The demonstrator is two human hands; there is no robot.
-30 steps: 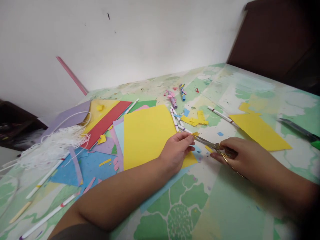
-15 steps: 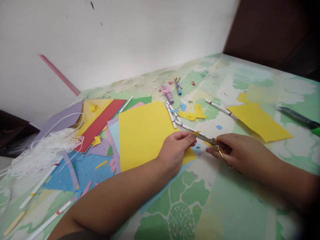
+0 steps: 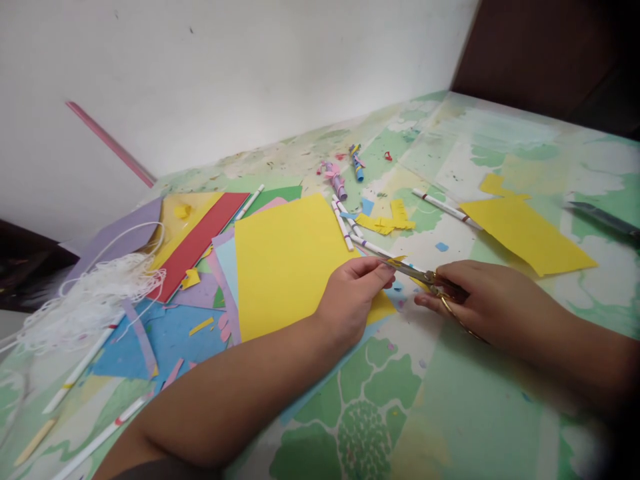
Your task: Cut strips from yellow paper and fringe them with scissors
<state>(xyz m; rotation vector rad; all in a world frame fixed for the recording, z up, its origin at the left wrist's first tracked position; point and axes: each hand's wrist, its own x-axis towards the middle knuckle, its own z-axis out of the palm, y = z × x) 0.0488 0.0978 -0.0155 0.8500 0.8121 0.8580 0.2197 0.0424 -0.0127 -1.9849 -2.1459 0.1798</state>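
Note:
My right hand [image 3: 480, 300] is closed round the gold handles of a pair of scissors [image 3: 419, 272], whose blades point left toward my other hand. Pinched between the thumb and fingers of my left hand [image 3: 357, 290] is a small piece of yellow paper [image 3: 397, 261]; its tip shows at the blades, and the rest is hidden by the fingers. Beneath my left hand lies a large yellow sheet [image 3: 285, 260] on top of other coloured sheets. Several white sticks with coloured bands [image 3: 344, 227] rest just beyond the hands, beside a fringed yellow strip [image 3: 383, 223].
A tangle of white cord [image 3: 95, 307] and a red sheet [image 3: 197, 247] lie at left. Two small decorated paper rolls [image 3: 336, 181] are at the back, near the wall. On the right are another yellow sheet [image 3: 530, 237] and a dark cutter-like tool [image 3: 605, 219]. Paper scraps dot the patterned tablecloth.
The view has shifted slightly. Both hands stay close together, with the scissor blades still at the small yellow piece in my left fingers.

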